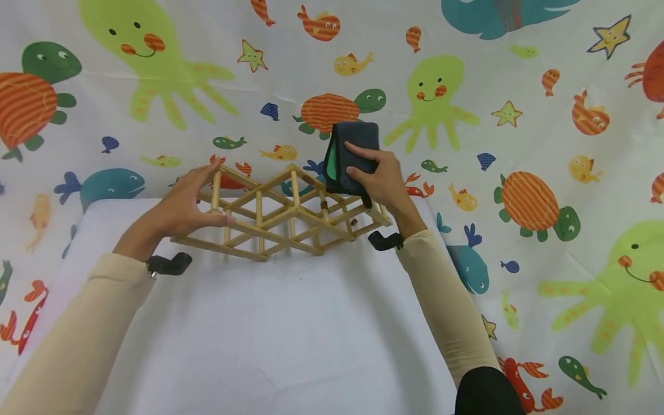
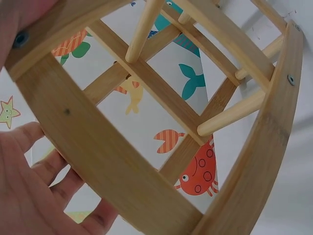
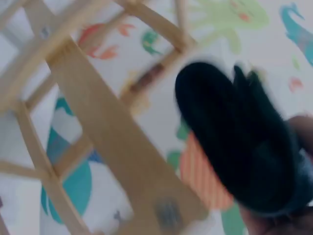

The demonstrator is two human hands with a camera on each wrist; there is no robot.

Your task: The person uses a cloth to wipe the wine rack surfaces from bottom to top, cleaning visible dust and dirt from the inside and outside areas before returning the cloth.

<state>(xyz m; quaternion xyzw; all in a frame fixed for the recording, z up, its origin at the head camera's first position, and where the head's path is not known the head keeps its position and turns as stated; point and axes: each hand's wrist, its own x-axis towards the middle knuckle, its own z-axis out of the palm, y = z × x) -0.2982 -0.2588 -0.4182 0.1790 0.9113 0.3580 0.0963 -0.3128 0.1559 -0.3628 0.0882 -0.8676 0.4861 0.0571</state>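
Bracing the pale wooden lattice rack [image 1: 295, 191] with the wide-gripping left hand [image 1: 183, 202] should steady it while the right hand [image 1: 384, 177] pinches the folded grey cloth [image 1: 344, 159].

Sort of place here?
Probably a small indoor filming or work corner, perhaps child-themed: a white-covered tabletop, a backdrop printed with cartoon sea animals right behind it, and just a wooden rack and folded cloth in the person's hands.

rack [image 1: 295, 193]: tan | cloth [image 1: 358, 135]: slate, green inside | backdrop [image 1: 378, 57]: white, sea-animal print
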